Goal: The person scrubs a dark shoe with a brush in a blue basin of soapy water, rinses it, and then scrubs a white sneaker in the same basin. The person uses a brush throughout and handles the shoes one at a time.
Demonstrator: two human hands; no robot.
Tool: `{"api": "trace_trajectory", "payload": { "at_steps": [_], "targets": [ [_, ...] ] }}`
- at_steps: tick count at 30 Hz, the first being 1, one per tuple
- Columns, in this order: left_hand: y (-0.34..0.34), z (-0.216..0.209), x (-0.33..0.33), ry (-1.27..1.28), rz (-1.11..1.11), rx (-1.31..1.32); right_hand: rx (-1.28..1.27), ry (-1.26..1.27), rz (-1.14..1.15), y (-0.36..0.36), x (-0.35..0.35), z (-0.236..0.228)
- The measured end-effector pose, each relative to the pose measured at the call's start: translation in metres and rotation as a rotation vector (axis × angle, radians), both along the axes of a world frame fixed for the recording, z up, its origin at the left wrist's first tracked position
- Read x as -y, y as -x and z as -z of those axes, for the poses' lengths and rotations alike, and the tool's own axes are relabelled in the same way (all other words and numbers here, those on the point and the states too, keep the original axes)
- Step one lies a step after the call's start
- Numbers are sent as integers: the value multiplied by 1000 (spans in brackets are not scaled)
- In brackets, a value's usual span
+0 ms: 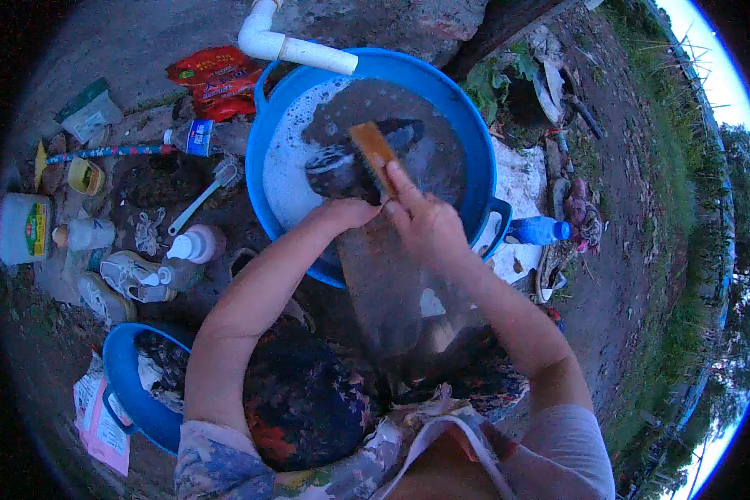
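One wooden brush (370, 148) gripped in right hand (427, 220), over blue basin (477, 142); left hand (354, 214): grip unclear.

Head-worn fisheye — downward, fairly near

Open over the suds (285, 179), left in the large blue tub (482, 150)! Barred mid-tub by wooden brush (370, 147), left hand (354, 214) and right hand (429, 225). Overhung, far side, by white pipe (318, 55)! Choked, near side, by slanting board (382, 283). Crowded to the left with bottles (197, 244) and shoes (125, 271); tight to the right against blue bottle (535, 230).
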State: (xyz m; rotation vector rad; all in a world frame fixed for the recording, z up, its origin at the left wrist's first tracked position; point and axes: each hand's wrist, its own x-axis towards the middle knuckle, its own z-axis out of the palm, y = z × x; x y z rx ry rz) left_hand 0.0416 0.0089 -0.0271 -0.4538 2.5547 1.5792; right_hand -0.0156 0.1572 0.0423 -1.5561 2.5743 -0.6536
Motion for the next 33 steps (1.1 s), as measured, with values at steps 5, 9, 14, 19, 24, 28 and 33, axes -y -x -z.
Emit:
{"api": "trace_trajectory", "payload": {
  "at_steps": [5, 9, 14, 19, 24, 28, 33],
  "targets": [
    [-2, -2, -8, 61, -223, 0, 11, -205, 327, 51, 17, -2],
    [-6, -3, 6, -19, -169, -17, -107, -103, -28, -2, 20, -2],
    [5, 48, 12, -62, -416, -106, 132, -224, 502, 77, 23, 20],
    [4, -8, 22, -891, -484, -192, 861, -274, 731, 80, 10, 26],
    [11, -14, 25, -1534, -640, -340, 418, 67, 259, 3, 11, 5],
    [6, -19, 27, -1600, -625, -388, 23, -237, 355, 25, 63, 24],
    [10, -44, 24, -1768, -802, -332, 164, -154, 345, 36, 64, 9]
  ]
}}
